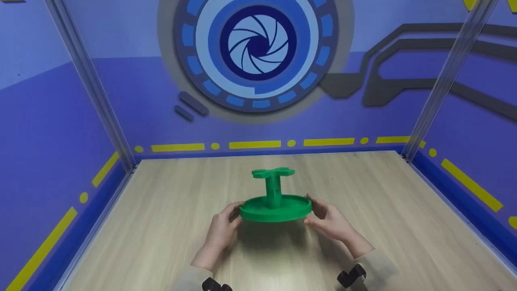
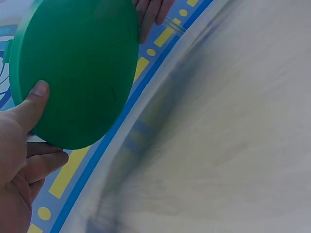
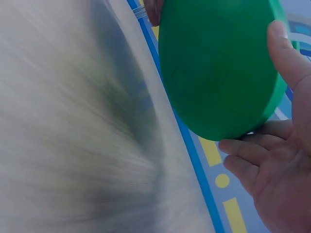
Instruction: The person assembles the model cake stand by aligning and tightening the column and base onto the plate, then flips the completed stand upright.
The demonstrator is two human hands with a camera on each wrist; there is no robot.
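Both hands hold a green round tray [image 1: 275,216] between them, above the tabletop, with its shadow below. From its middle rises a thick post [image 1: 274,188] with a flat, petal-shaped top [image 1: 273,173]. My left hand [image 1: 221,227] grips the left edge, and my right hand [image 1: 334,223] grips the right edge. In the left wrist view the tray's smooth flat underside [image 2: 82,73] shows, with the left thumb [image 2: 35,99] on it near the rim. The right wrist view shows the right thumb [image 3: 282,46] at the rim and the fingers along the edge.
A pale wood-grain table [image 1: 173,190] lies under the hands. Blue printed panels [image 1: 121,93] with yellow dashes stand at the back and both sides. Clear corner posts [image 1: 95,89] rise at the back left and back right. Dark wrist cameras [image 1: 351,275] sit on the sleeves.
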